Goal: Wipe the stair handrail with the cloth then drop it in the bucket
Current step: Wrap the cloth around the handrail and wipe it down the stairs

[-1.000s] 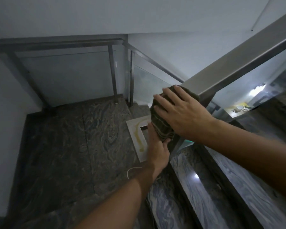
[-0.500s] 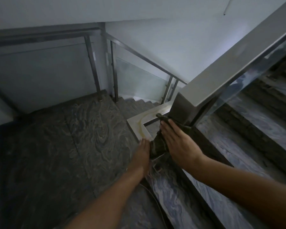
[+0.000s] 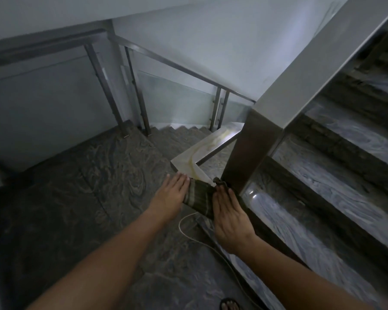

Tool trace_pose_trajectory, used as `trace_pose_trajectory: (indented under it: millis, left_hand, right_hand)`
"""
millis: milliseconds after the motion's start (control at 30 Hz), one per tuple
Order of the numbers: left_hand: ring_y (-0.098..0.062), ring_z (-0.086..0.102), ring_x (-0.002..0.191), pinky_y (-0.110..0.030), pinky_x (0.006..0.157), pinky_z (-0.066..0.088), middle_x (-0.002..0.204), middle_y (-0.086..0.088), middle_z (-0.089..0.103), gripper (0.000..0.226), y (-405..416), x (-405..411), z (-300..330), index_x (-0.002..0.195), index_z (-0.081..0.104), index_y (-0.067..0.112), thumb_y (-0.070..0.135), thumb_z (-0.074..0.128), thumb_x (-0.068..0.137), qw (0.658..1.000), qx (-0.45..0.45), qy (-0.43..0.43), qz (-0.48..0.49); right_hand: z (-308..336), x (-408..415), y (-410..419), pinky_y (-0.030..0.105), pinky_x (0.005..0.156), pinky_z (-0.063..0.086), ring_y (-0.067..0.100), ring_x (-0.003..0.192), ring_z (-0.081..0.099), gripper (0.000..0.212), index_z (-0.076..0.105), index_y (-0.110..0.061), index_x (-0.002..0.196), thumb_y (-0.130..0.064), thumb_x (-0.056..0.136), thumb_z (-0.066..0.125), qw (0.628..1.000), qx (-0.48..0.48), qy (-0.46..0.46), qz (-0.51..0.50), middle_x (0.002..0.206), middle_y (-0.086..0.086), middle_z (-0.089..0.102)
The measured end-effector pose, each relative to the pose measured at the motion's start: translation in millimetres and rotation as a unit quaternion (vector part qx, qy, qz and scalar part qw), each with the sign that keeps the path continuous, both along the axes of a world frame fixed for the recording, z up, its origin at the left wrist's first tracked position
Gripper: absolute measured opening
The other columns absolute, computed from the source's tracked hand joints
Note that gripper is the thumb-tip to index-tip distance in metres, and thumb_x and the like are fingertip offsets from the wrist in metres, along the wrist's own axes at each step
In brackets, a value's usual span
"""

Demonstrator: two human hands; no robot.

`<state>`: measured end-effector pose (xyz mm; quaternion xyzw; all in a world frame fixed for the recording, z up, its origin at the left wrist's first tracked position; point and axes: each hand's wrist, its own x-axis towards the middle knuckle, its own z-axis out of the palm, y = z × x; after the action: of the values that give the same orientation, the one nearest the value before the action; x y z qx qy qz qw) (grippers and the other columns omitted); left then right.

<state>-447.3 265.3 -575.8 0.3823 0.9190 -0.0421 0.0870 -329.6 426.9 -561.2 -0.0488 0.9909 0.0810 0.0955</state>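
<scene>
While both hands work low at the foot of the handrail post, the fingers of the right hand (image 3: 227,217) lie flat and nearly straight, pressing a dark green cloth (image 3: 198,199) toward the base of the post (image 3: 249,153). The fingertips disappear into a bunched end of the cloth right against the metal. The left hand (image 3: 171,196) is open too, fingers extended and close together, its fingertip side touching the opposite end of the cloth; whether any finger curls under the fabric cannot be told. Neither hand makes a closed grip, and the cloth appears stretched or pinned between two flat palms.

The cloth is striped with paler bands, folded thick, and sags slightly in the middle. It looks soft, light and limp, likely to drape and fold wherever it is lifted, so gathering it in a fist at the bunched end beside the post seems the surest hold.

Moving outward, both bare forearms reach in from the bottom edge. The square steel handrail (image 3: 318,63) climbs to the upper right above dark marbled steps (image 3: 336,182). To the left is a marbled landing (image 3: 76,186), with a thin pale cord (image 3: 184,229) trailing across it. A sandalled foot (image 3: 230,305) shows at the bottom. Further railings with glass panels (image 3: 177,95) descend beyond. No bucket is in view, so the drop likely needs a turn or some steps first.
</scene>
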Motion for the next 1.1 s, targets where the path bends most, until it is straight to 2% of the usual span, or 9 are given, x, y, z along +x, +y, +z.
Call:
trace_pose_trajectory:
  millis: [167, 267, 333, 400, 600, 667, 733, 833, 1100]
  left_hand:
    - [-0.028, -0.008, 0.149, -0.056, 0.118, -0.007, 0.161, -0.015, -0.006, 0.063, -3.7, -24.1, 5.4, 0.149, -0.007, 0.003, 0.014, 0.028, 0.098, 0.994, -0.092, 0.039, -0.036]
    - [-0.031, -0.016, 0.147, -0.061, 0.116, -0.008, 0.160, -0.013, -0.013, 0.082, -0.4, -35.6, 6.1, 0.149, -0.011, 0.005, 0.032, 0.043, 0.094, 0.993, -0.118, 0.015, -0.025]
    - [-0.029, -0.019, 0.147, -0.061, 0.115, -0.010, 0.160, -0.012, -0.018, 0.094, 1.0, -43.8, 5.2, 0.149, -0.014, 0.006, 0.049, 0.045, 0.089, 0.993, -0.118, -0.012, -0.020]
    - [-0.026, -0.021, 0.146, -0.057, 0.116, -0.013, 0.159, -0.011, -0.020, 0.090, 2.0, -51.4, 3.4, 0.148, -0.016, 0.007, 0.052, 0.034, 0.090, 0.994, -0.098, -0.043, -0.013]
    - [-0.022, -0.022, 0.146, -0.049, 0.120, -0.010, 0.159, -0.008, -0.022, 0.073, 1.5, -70.9, -0.3, 0.149, -0.015, 0.007, 0.049, 0.017, 0.098, 0.994, -0.014, -0.108, 0.006]
    - [-0.022, -0.023, 0.146, -0.048, 0.120, -0.007, 0.159, -0.010, -0.022, 0.075, 1.2, -76.8, -6.0, 0.149, -0.015, 0.007, 0.049, 0.020, 0.098, 0.995, -0.008, -0.101, 0.001]
    - [-0.023, -0.023, 0.146, -0.047, 0.121, -0.006, 0.159, -0.010, -0.023, 0.075, 1.2, -80.5, -9.3, 0.149, -0.015, 0.007, 0.048, 0.022, 0.099, 0.995, 0.000, -0.097, -0.005]
    - [-0.023, -0.023, 0.146, -0.045, 0.121, -0.006, 0.159, -0.010, -0.022, 0.073, 1.4, -87.4, -10.5, 0.149, -0.014, 0.006, 0.046, 0.021, 0.099, 0.995, 0.026, -0.101, -0.007]
    - [-0.022, -0.020, 0.147, -0.051, 0.119, -0.011, 0.160, -0.010, -0.017, 0.069, 12.4, -117.7, -17.5, 0.150, -0.012, 0.007, 0.044, 0.018, 0.100, 0.991, 0.049, -0.122, 0.012]
  right_hand:
    - [-26.8, -7.9, -15.1, 0.042, 0.107, -0.025, 0.036, 0.147, -0.008, 0.071, 0.005, 0.003, 0.150, -0.036, 0.097, 0.031, 0.993, -0.097, 0.021, -0.059, 0.159, 0.025, 0.004]
    - [-30.0, -14.5, -22.2, 0.045, 0.114, -0.009, 0.035, 0.146, 0.002, 0.078, 0.020, 0.005, 0.148, -0.043, 0.092, 0.043, 0.987, -0.115, 0.023, -0.107, 0.157, 0.027, 0.017]
    - [-33.2, -16.0, -25.7, 0.042, 0.117, -0.014, 0.032, 0.147, -0.014, 0.082, 0.000, 0.002, 0.150, -0.049, 0.094, 0.033, 0.984, -0.137, 0.021, -0.110, 0.159, 0.021, -0.010]
    - [-29.7, -20.7, -29.1, 0.041, 0.118, -0.017, 0.029, 0.146, -0.024, 0.082, -0.013, -0.002, 0.149, -0.053, 0.096, 0.024, 0.981, -0.142, -0.011, -0.129, 0.157, 0.016, -0.025]
    - [-24.6, -40.3, -44.6, 0.041, 0.113, -0.014, 0.031, 0.148, -0.017, 0.074, -0.008, -0.002, 0.151, -0.045, 0.100, 0.023, 0.971, -0.160, 0.010, -0.177, 0.160, 0.019, -0.016]
    - [-30.1, -42.4, -48.4, 0.045, 0.115, -0.004, 0.035, 0.149, -0.003, 0.072, 0.004, 0.001, 0.151, -0.042, 0.098, 0.026, 0.971, -0.146, 0.036, -0.187, 0.161, 0.023, -0.002]
    - [-35.0, -44.1, -51.6, 0.053, 0.116, 0.018, 0.039, 0.146, 0.017, 0.071, 0.022, 0.003, 0.148, -0.038, 0.091, 0.026, 0.969, -0.133, 0.040, -0.204, 0.157, 0.026, 0.019]
    - [-37.3, -50.2, -55.4, 0.055, 0.110, 0.036, 0.040, 0.143, 0.026, 0.071, 0.031, 0.004, 0.145, -0.033, 0.085, 0.027, 0.966, -0.142, 0.062, -0.206, 0.153, 0.027, 0.028]
    - [-48.9, -87.8, -51.1, 0.049, 0.120, 0.015, 0.039, 0.144, 0.023, 0.061, 0.033, 0.005, 0.144, -0.032, 0.096, 0.035, 0.952, -0.171, 0.121, -0.221, 0.152, 0.026, 0.031]
